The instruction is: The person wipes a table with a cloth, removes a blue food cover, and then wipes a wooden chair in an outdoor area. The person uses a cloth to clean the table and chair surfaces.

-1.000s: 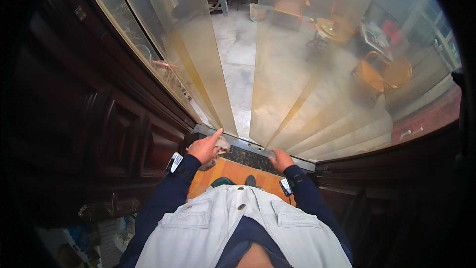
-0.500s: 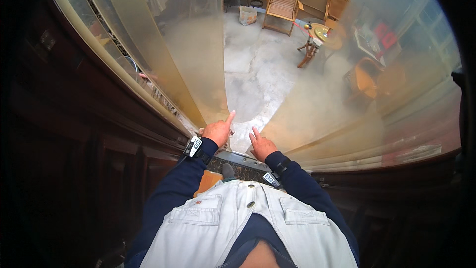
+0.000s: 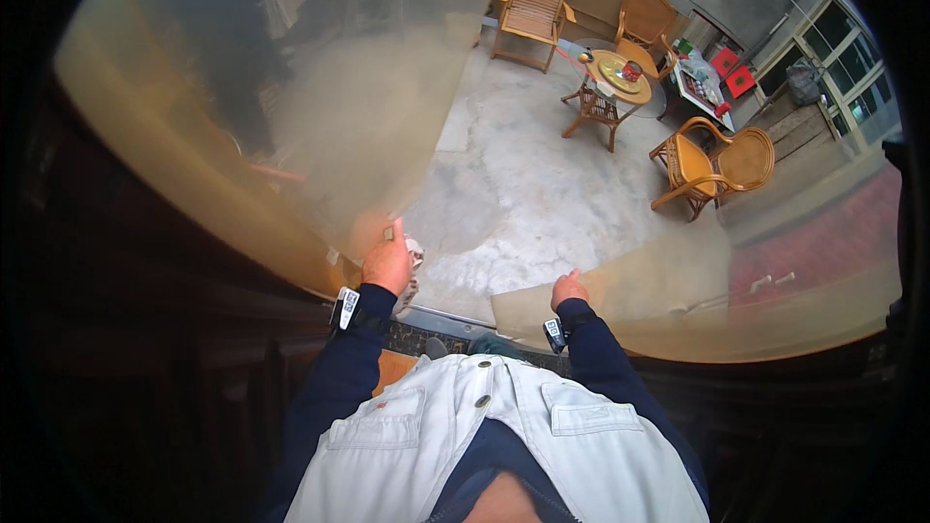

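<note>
The left hand (image 3: 389,261), fingers curled around a cloth (image 3: 414,266), and the open-fingered right hand (image 3: 568,289) press translucent, seemingly stiff, slippery door panels (image 3: 320,136) at their edges.

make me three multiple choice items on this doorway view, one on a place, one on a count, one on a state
1. Where is the round table?
A. outside on the concrete yard
B. indoors beside the person
C. on the brick path

2. How many wicker armchairs show in the yard?
A. none
B. two
C. five

3. How does the translucent curtain stand?
A. fully closed
C. taken down
B. parted, with a gap showing the yard

Key:
1 A, the table stands on the concrete among the chairs.
2 B, one armchair sits near the table and another behind it.
3 B, the left hand is at the left sheet's edge, the right hand is at the right sheet, and the yard shows between.
</note>
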{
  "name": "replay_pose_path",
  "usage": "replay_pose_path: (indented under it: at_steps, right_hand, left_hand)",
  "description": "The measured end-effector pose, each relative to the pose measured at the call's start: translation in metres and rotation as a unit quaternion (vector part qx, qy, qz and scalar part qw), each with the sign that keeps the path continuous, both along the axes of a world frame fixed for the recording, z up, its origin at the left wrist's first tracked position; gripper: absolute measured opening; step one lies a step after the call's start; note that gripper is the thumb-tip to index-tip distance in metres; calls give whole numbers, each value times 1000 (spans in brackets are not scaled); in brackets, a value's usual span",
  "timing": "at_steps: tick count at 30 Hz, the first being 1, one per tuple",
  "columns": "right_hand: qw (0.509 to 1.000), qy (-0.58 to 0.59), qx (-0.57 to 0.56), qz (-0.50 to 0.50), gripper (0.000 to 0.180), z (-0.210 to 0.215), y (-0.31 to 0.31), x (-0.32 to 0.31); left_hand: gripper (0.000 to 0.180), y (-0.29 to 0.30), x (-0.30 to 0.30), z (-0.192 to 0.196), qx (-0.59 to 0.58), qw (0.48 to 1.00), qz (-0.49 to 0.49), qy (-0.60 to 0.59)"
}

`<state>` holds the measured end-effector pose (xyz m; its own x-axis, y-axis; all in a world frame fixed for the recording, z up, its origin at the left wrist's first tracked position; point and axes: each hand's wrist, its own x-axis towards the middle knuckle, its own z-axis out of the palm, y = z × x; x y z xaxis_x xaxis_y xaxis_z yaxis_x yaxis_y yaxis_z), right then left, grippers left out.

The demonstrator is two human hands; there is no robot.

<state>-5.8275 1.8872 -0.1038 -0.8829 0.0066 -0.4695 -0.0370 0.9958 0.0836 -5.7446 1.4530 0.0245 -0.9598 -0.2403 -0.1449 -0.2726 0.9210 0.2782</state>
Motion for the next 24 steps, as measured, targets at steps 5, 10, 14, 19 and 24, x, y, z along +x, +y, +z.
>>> replay_pose_path:
  at_steps: [5,10,14,19,24]
  right_hand:
    - [995,-23,-2,-93,31,-18,50,-15]
    - [992,-31,34,-121,29,-79,125,-39]
    - [979,-131,159,0,30,-139,191,-72]
    - [979,-131,146,-52,22,-214,260,-123]
    - [935,-147,78,-314,27,-260,298,-149]
  left_hand:
    - [90,-4,-1,-8,11,999,30,5]
    - [101,5,-7,-14,-18,995,91,25]
    - [99,4,-20,-20,-40,987,148,45]
    - [90,-7,-54,-35,-44,966,239,89]
    - [87,-3,-89,-55,-89,937,328,75]
